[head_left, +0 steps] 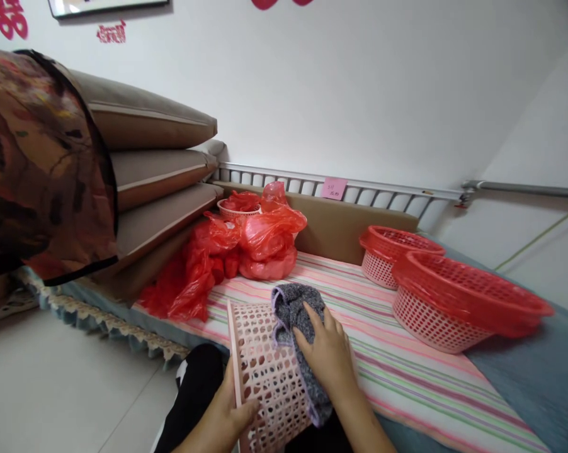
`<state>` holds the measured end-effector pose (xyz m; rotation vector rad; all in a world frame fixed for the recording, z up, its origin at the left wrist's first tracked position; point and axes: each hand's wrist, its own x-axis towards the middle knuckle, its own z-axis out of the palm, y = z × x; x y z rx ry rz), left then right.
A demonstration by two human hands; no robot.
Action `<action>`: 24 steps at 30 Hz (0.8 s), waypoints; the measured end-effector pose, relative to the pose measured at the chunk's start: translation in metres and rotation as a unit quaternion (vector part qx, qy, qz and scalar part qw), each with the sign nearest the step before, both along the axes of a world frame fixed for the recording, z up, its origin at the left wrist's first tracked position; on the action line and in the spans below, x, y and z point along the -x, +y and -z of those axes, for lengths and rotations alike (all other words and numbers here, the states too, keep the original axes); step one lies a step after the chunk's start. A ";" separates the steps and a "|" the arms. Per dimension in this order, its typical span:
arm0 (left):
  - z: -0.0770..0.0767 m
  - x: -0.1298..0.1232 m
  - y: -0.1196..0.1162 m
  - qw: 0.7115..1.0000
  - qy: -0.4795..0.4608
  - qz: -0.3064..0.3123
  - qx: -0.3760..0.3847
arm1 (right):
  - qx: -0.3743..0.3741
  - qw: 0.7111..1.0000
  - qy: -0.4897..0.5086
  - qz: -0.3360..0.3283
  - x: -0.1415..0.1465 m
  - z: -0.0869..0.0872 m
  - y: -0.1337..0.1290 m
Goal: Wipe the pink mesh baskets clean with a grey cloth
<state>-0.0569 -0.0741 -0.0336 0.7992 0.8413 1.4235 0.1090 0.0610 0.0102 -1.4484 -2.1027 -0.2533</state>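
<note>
Nearest me is the pink basket (274, 384), tipped on its side over my lap, rim to the left. My left hand (233, 408) grips it at that rim, thumb on the lattice, presumably to steady the basket against the push from the other side. My right hand (329, 355) grasps the grey cloth (299, 303), fingers spread and laid along it, likely so it lies flat on the wall and base. My left fingers are hidden behind the rim, the basket's lower end is cut off, and my black trouser leg (201, 384) shows only in part.

Beyond is the striped sheet (407, 384). To the right stand the larger basket (442, 327) and, just behind, the smaller basket (377, 268), both upright; whether their red upper parts are plastic film or second baskets, I can't tell. To the left lie crumpled red bags (269, 242), hiding whatever is inside, with a far basket (237, 212) partly behind them.

Farther left, cushions (145, 170) are piled up, perhaps to free the seat; patterned fabric (48, 163) cuts across them. At the far side, a pink note (334, 189) bears writing too small to read, and a picture frame (109, 11) is cropped above.
</note>
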 end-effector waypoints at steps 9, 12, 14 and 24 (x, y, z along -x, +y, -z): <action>0.022 0.012 -0.003 0.992 0.118 -0.026 -0.034 | 0.079 0.981 0.101 -0.146 0.079 -0.008 -0.051; 0.028 0.019 -0.005 0.976 0.203 -0.070 -0.033 | 0.084 0.967 0.119 -0.207 0.101 -0.010 -0.076; 0.027 0.020 -0.006 0.978 0.198 -0.056 -0.032 | 0.079 0.968 0.111 -0.212 0.100 -0.008 -0.079; 0.021 -0.002 -0.005 0.988 0.148 0.022 -0.037 | -0.026 0.996 0.066 0.050 -0.044 -0.004 0.006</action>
